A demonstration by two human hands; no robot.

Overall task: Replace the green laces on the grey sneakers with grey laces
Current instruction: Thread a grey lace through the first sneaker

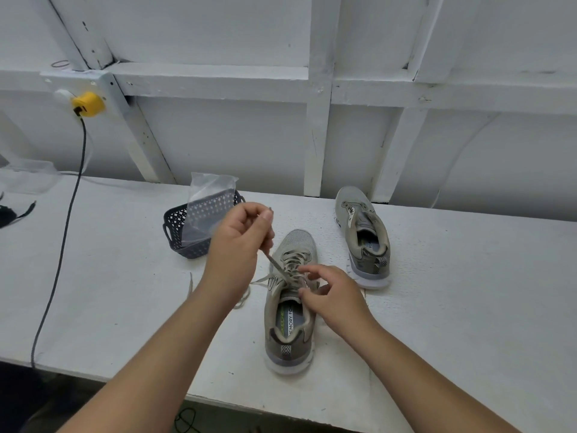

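Near sneaker (289,303) sits on the white bench (452,292), toe pointing away, partly laced with a grey lace (276,266). Left hand (239,237) is raised above the bench, pinching the lace end between thumb and fingers, lace running taut down to the eyelets. Right hand (332,296) rests on the sneaker's tongue area, fingers curled at the lacing; grip on the lace itself can't be confirmed. Loose lace tail (242,300) trails on the bench left of the sneaker. Second sneaker (363,237) stands further back to the right, unlaced. Dark basket (175,228) with a clear plastic bag (210,195) sits behind the left hand.
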